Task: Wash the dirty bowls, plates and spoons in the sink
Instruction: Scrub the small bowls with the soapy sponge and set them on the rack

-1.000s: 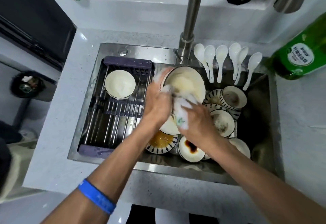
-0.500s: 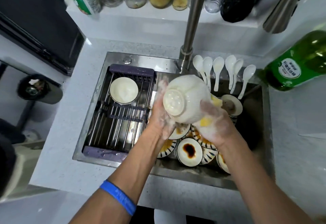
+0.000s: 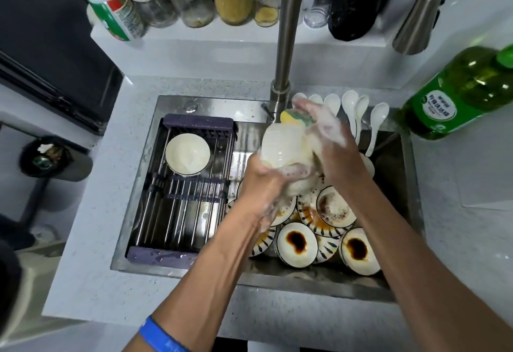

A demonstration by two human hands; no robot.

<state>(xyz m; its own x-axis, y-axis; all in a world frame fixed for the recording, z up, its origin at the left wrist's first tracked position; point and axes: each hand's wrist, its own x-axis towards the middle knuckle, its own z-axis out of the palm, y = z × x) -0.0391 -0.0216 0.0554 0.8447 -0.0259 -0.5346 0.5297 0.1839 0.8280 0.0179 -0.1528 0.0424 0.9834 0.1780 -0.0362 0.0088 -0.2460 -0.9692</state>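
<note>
Bowl (image 3: pixel 283 145) sits soapy above the sink (image 3: pixel 249 113), base gripped in my left hand (image 3: pixel 261 185); my right hand (image 3: pixel 324 132), clutching the sponge (image 3: pixel 295 117), has climbed from 3 o'clock to 12 o'clock; outside nearly scrubbed; rinsing next.

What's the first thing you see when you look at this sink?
Two soapy hands over the middle of the sink: the left hand holds a white bowl while the right hand scrubs it with a yellow sponge. Below them lie dirty bowls with dark sauce stains. One clean bowl sits on the rack at the left.
</note>
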